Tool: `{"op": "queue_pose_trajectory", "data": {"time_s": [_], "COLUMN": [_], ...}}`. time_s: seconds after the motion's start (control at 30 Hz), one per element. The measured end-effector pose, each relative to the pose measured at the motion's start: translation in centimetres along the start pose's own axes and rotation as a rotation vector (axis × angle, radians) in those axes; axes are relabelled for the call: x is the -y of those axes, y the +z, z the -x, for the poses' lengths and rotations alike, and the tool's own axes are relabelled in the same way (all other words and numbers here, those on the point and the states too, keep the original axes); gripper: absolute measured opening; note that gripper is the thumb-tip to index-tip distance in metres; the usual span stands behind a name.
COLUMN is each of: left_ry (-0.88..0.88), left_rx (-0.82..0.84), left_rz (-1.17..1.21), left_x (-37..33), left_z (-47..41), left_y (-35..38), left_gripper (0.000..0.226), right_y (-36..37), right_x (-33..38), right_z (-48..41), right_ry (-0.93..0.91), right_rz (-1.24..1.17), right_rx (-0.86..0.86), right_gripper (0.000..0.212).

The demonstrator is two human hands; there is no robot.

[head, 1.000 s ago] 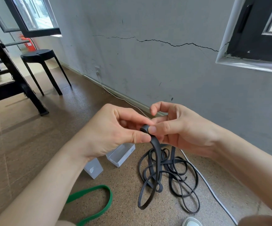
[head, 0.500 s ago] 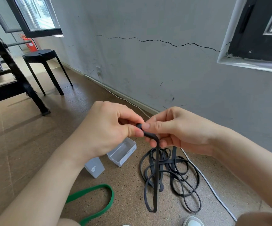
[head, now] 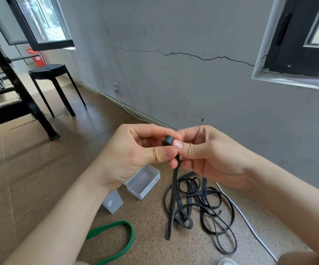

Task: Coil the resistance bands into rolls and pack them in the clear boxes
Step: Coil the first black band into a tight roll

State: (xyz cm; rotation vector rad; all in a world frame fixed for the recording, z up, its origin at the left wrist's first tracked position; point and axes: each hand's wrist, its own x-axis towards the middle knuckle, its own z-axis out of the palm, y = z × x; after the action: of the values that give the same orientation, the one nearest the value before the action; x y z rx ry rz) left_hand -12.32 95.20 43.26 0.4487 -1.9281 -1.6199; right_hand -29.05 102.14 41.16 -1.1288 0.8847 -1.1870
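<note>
A black resistance band (head: 174, 190) hangs from both my hands; its top end is rolled into a small tight coil (head: 168, 140). My left hand (head: 135, 155) pinches the coil from the left with thumb and fingers. Thumb and fingers of my right hand (head: 206, 152) pinch it from the right, with lower fingers on the hanging strap. Below, a tangle of black bands (head: 204, 205) lies on the floor. A clear box (head: 143, 181) stands open on the floor under my left hand, its lid (head: 112, 201) beside it. A green band (head: 116, 240) lies lower left.
A grey wall runs close behind the bands, with a white cable (head: 246, 222) along its foot. A black stool (head: 53, 85) and a black metal frame (head: 11, 96) stand at the left. A shoe tip (head: 227, 262) shows at the bottom edge.
The folded end of the black band has been rolled into a small tight coil between my fingers, and the hanging loop has risen off the floor.
</note>
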Motion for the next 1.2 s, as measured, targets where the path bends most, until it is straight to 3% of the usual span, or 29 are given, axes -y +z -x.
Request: {"op": "queue_pose_trajectory", "data": {"time_s": [0.07,0.13,0.27,0.5,0.6,0.7,0.83,1.0,1.07,1.2], "left_ry": [0.054,0.142,0.163,0.26,0.306,0.239,-0.006,-0.021,0.014,0.15], "left_rx": [-0.051,-0.108,-0.148,-0.158,-0.139,-0.175,-0.108,-0.019,-0.038,-0.117], "left_rz": [-0.068,-0.29,-0.545,-0.86,-0.991,-0.901,-0.348,-0.014,-0.022,-0.486], "left_x": [0.2,0.3,0.4,0.2,0.3,0.5,0.2,0.5,0.5,0.5], "left_z": [-0.2,-0.2,-0.1,0.0,-0.1,-0.2,-0.2,-0.2,-0.3,-0.2], "left_y": [-0.1,-0.5,-1.3,-0.8,-0.5,-0.3,-0.5,-0.4,-0.4,-0.9], "left_gripper": [0.023,0.021,0.019,0.02,0.018,0.019,0.027,0.024,0.022,0.021], "right_y": [0.1,0.1,0.0,0.5,0.9,0.8,0.4,0.1,-0.1,-0.1], "right_x": [0.0,0.2,0.7,0.7,0.4,0.2,0.2,0.1,0.0,0.1], "right_z": [-0.1,-0.1,0.2,0.1,0.0,0.1,0.3,0.1,0.1,0.0], "right_ry": [0.016,0.064,0.147,0.096,0.042,0.028,0.025,0.011,0.016,0.09], "right_rz": [-0.013,0.03,0.202,0.4,0.449,0.409,0.28,0.122,0.091,0.133], "right_rx": [0.004,0.002,-0.055,-0.191,-0.257,-0.264,-0.202,-0.074,-0.043,-0.021], "right_gripper": [0.011,0.007,0.022,0.048,0.041,0.03,0.024,0.01,0.013,0.013]}}
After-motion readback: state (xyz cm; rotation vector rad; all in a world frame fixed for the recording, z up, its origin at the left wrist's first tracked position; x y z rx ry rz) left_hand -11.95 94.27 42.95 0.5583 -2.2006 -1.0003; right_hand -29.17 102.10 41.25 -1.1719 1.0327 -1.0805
